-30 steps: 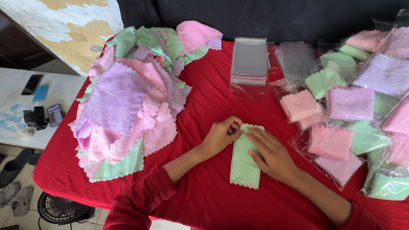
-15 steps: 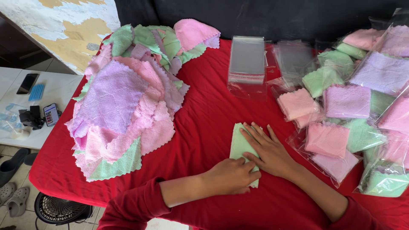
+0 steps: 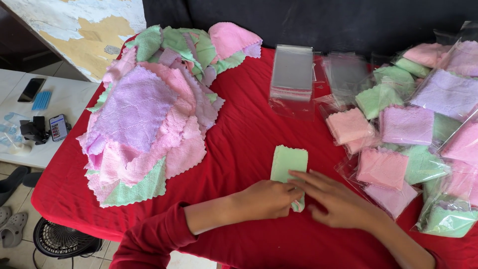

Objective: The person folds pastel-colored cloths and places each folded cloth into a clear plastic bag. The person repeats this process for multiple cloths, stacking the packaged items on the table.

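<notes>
A folded light green cloth [image 3: 289, 162] lies on the red tablecloth [image 3: 239, 134] in front of me. My left hand [image 3: 266, 199] grips the cloth's near end, its fingers curled around the lower edge. My right hand [image 3: 336, 201] rests flat beside it, fingers spread, fingertips touching the cloth's near right part. Both arms wear red sleeves.
A big heap of loose pink, purple and green cloths [image 3: 149, 109] lies at the left. A stack of clear plastic bags [image 3: 291, 74] sits at the back middle. Bagged cloths [image 3: 413, 129] crowd the right side. A white side table [image 3: 45, 119] with phones stands at the left; a fan [image 3: 59, 241] is on the floor.
The green cloth has been folded shorter. My left hand went from its far end to its near end, and my right hand slid back toward me and now lies at the near right.
</notes>
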